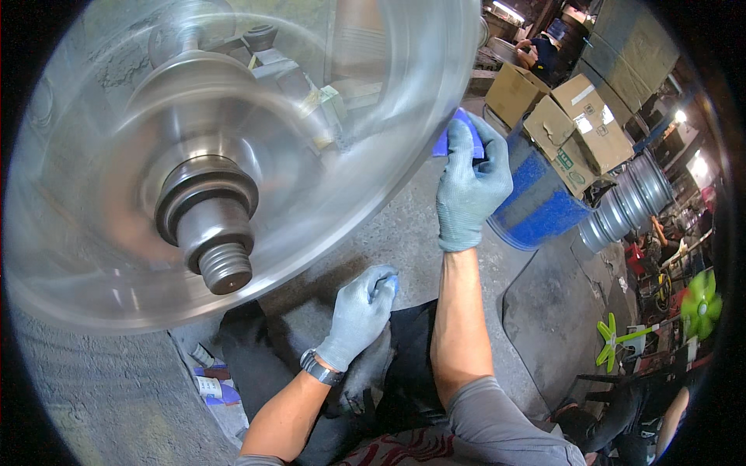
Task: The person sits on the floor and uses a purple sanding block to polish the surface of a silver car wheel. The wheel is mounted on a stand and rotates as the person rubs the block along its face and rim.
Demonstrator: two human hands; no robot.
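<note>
A large silver metal wheel point(365, 206), blurred by spinning, fills the upper left. It turns on a steel shaft with a threaded end point(225, 268). At the wheel's right edge, my gloved right hand point(472, 182) is closed on a folded purple-blue sheet point(441, 144), perhaps sandpaper; the sheet meets the rim or lies very near it. Lower down, my gloved left hand point(359, 314) is held over my lap, its fingers pinched. A small blue piece point(395, 283) shows at those fingertips, its kind unclear. Both gloves are grey, and a dark watch point(320, 367) circles my left wrist.
Cardboard boxes point(579, 132) sit on a blue drum point(536, 194) at the right, with stacked silver wheel rims point(628, 202) beyond. A green fan point(701, 304) stands farther right. Another person point(540, 56) is at the back; someone else point(622, 423) is at the lower right.
</note>
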